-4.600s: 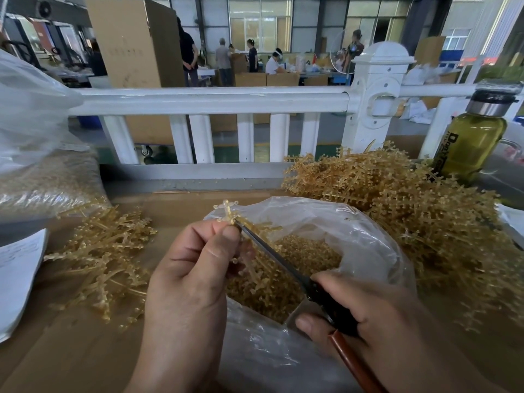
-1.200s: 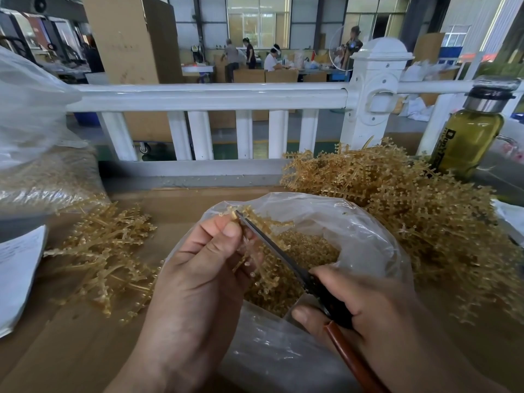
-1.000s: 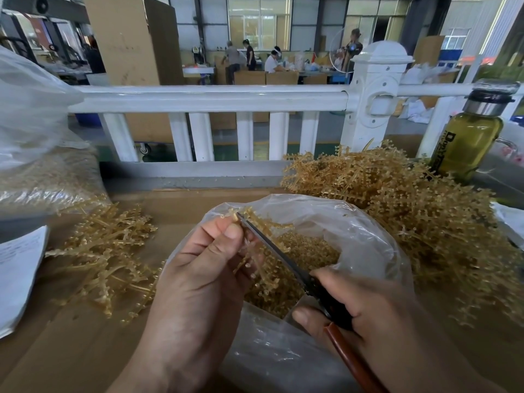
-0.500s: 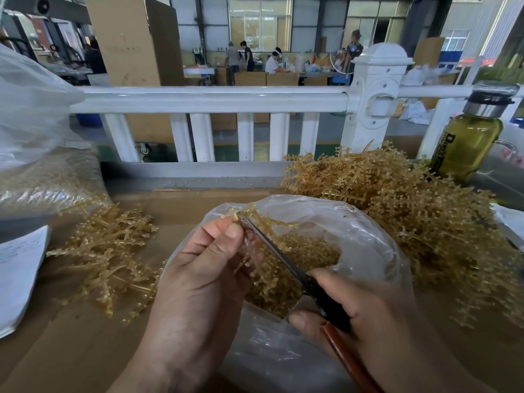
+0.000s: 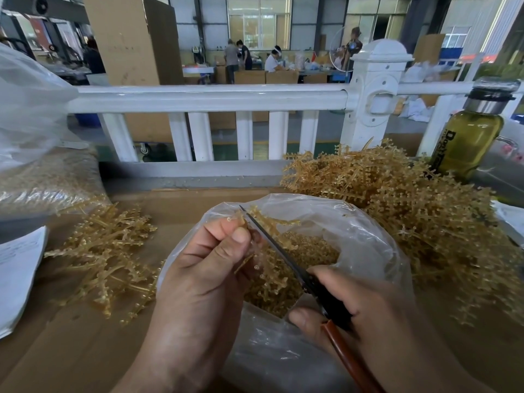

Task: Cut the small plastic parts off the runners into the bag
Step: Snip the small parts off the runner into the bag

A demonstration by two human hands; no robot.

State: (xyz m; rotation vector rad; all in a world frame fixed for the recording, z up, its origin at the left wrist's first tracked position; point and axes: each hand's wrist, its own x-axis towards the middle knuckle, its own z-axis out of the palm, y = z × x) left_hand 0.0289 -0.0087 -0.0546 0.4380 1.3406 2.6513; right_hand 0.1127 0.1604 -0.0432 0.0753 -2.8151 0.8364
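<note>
Amber plastic runner (image 5: pixel 280 221) is pinched between the thumb and fingers of the left hand (image 5: pixel 204 279), over the open mouth of the clear bag (image 5: pixel 368 245). The right hand (image 5: pixel 365 307) grips the scissors (image 5: pixel 273 243) by their dark and red-brown handles, and the thin blades lie against the runner just beside the left thumb. Loose cut parts (image 5: pixel 312 251) fill the bottom of the bag. On the table (image 5: pixel 56 350), a big pile of runners (image 5: pixel 411 211) lies to the right near a green bottle (image 5: pixel 465 140); a smaller heap (image 5: pixel 107 251) lies to the left, beside a sheet of paper (image 5: pixel 17 268).
</note>
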